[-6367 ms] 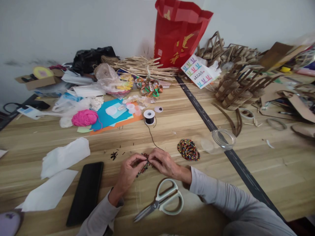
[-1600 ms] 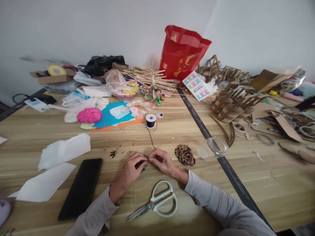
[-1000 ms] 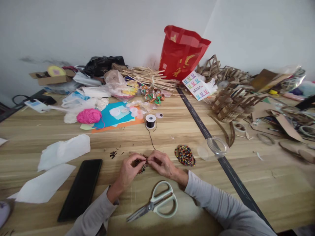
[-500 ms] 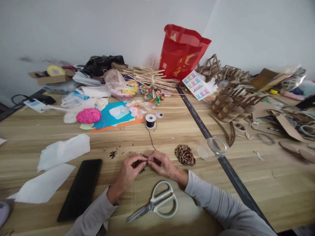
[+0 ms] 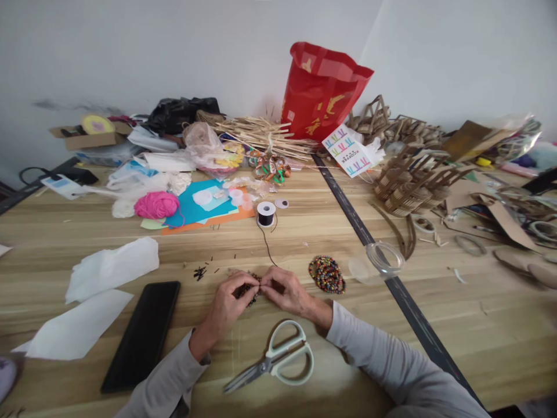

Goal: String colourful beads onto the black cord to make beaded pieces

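Dark beads (image 5: 254, 300) are lying low-centre on the tabletop (image 5: 195, 247), the left hand (image 5: 230, 299) pinching them and hiding their count. At its fingertips, the right hand (image 5: 287, 290) is closing finger to thumb; anything gripped there is hidden. One black cord (image 5: 267, 248) is running beneath it from one spool (image 5: 266, 219) at twelve. One multicoloured bead heap (image 5: 327, 275) is resting near three, one pair of scissors (image 5: 266, 365) lying between the forearms at six, one phone (image 5: 141, 337) at eight, and uncounted black snippets (image 5: 200, 273) at ten.
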Motion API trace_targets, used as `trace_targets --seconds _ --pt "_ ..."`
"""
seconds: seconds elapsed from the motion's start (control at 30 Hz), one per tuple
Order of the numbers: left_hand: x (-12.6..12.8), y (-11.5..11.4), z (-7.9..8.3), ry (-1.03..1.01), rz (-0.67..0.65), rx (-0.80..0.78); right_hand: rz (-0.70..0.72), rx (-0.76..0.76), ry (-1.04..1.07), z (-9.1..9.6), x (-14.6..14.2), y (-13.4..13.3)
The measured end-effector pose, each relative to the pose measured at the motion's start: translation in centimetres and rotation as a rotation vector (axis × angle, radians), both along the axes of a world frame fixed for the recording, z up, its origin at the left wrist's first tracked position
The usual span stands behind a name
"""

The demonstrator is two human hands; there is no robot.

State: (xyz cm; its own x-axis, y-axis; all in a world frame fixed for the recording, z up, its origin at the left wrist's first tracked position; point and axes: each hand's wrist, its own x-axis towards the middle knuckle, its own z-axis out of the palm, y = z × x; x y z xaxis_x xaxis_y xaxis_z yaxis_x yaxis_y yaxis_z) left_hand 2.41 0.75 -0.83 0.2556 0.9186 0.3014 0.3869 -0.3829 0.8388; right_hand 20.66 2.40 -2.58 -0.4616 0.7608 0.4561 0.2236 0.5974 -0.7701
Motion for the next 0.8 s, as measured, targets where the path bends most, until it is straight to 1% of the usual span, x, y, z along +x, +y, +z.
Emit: trace_targets --seconds 0.2,0.43,0.63,0.8 --pt "0.0 0.1 0.0 0.008 0.013 -0.01 -0.007 0.005 0.003 -0.3 0.0 0.0" --pt "-0.1 0.0 0.1 0.016 0.044 -0.026 -0.017 0.015 -0.025 0.0 0.0 0.1" --pt "-0.2 0.1 -0.7 -0.041 0.089 -0.056 -0.02 0.004 -0.013 0.1 0.0 0.1" --pt "-0.2 0.3 -1.2 -0.092 0.079 -0.048 -0.018 0.003 -0.021 -0.1 0.1 0.0"
